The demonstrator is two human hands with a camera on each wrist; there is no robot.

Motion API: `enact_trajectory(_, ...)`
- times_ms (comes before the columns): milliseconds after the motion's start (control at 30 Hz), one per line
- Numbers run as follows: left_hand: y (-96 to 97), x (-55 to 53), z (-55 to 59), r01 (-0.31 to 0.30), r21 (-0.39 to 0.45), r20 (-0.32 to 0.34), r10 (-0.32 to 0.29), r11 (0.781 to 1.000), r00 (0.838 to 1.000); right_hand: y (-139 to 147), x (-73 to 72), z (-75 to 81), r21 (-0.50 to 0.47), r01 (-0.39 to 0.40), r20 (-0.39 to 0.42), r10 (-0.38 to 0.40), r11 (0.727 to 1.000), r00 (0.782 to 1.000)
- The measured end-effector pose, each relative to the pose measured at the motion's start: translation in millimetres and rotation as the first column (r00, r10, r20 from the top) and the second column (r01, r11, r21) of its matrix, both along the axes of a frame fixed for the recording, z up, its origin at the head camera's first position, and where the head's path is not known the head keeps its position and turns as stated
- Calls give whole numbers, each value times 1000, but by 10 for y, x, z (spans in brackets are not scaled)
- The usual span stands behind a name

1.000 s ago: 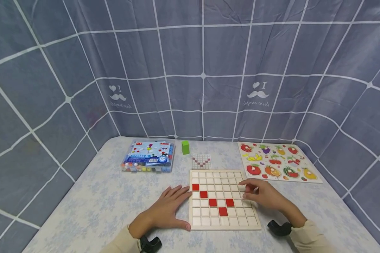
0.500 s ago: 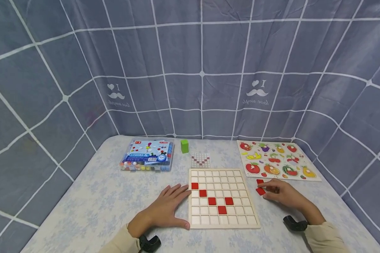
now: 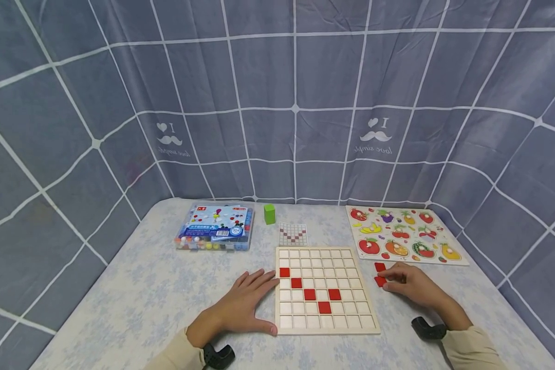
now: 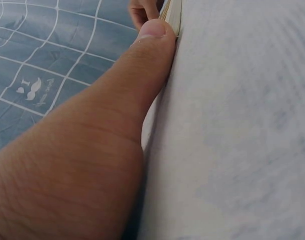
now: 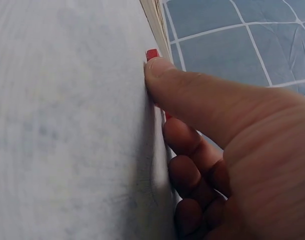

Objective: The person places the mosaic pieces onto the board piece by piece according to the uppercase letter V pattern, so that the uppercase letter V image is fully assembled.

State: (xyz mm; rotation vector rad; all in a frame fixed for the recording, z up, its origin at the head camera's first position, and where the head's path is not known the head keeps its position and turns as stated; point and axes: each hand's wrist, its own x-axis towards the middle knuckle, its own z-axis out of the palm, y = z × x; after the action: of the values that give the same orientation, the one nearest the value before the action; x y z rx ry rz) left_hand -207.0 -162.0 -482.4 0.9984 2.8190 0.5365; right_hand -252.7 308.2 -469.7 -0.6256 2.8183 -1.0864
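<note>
A square wooden grid board (image 3: pixel 327 322) lies flat in the head view, with several red square tiles (image 3: pixel 309 294) set in its cells. My left hand (image 3: pixel 242 306) rests with fingers spread on the table, fingertips and thumb at the board's left edge. Right of the board, my right hand (image 3: pixel 411 282) pinches the nearer of two loose red tiles (image 3: pixel 380 281) between thumb and fingers, low at the tabletop. The other loose tile (image 3: pixel 380 266) lies just beyond it. In the right wrist view the thumb covers most of the gripped red tile (image 5: pixel 152 54).
Behind the board lies a small pattern card (image 3: pixel 293 234), with a green block (image 3: pixel 270 214) near it. A clear plastic box of coloured pieces (image 3: pixel 216 226) stands back left. A fruit puzzle board (image 3: pixel 406 234) lies back right. A grey-blue curtain (image 3: pixel 268 136) surrounds the table.
My right hand has moved right from the board's edge to the loose red tiles, which have come into view; its fingers have closed on the nearer one. The left hand stays put.
</note>
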Motion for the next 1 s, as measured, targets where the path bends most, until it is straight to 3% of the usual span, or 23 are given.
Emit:
enact_trajectory(467,-3,1,-1,2,6,0,-2,1000,1000,26,-12,-45,13,12,-27,-12,1000,1000)
enact_trajectory(867,0,-3,14,1,-3,8,-1,1000,1000,10,-40,-59,-24,-25,-146,21,999,989)
enact_trajectory(1000,-5,-2,-3,-2,-7,8,2,1000,1000,-46,-59,-34,-31,-30,-153,25,999,988)
